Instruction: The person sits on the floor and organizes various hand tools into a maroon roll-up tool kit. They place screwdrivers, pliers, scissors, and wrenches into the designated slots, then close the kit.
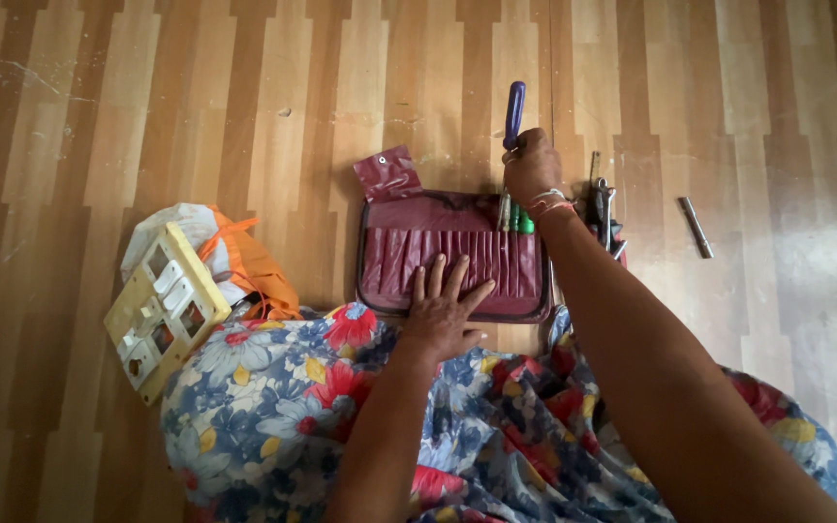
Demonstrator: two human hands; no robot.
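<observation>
Floral blue-and-red cotton cloth (273, 416) drapes the lap. Left hand (445, 315), fingers spread flat, pins the maroon vinyl tool pouch (438, 254) to the wood-grain floor (99, 116). Right hand (533, 167) is closed around a blue-handled screwdriver (514, 111) above the pouch's ribbed slots; a straight pull, pouch kept pinned, seems wisest. Glossy green handles (520, 221) sit beside it.

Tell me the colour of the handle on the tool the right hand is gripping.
The screwdriver handle in the right hand is blue-purple, shown in the head view.
</observation>
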